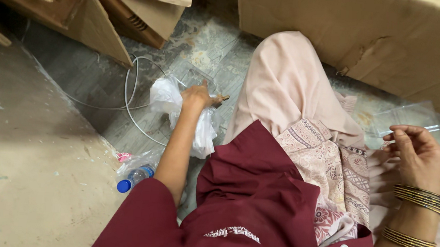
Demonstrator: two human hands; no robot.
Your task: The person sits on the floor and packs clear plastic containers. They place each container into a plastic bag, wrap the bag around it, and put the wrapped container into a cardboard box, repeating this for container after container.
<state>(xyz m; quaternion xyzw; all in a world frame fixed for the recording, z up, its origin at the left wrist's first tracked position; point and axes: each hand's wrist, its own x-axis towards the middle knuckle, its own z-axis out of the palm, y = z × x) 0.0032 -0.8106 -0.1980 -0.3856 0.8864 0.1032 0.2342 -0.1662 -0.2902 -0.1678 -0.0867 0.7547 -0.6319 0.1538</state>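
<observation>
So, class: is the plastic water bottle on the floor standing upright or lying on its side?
On its side. The water bottle lies flat on the floor by the left arm, its blue cap pointing sideways toward the lower left.

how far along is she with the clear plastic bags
Done: nothing finished shows; no stack of packed or sorted pieces is in view. In hand: the left hand reaches into a heap of white and clear plastic bags on the floor, while the right hand pinches one clear plastic sleeve by its edge. Left: the heap itself, which looks barely touched.
</observation>
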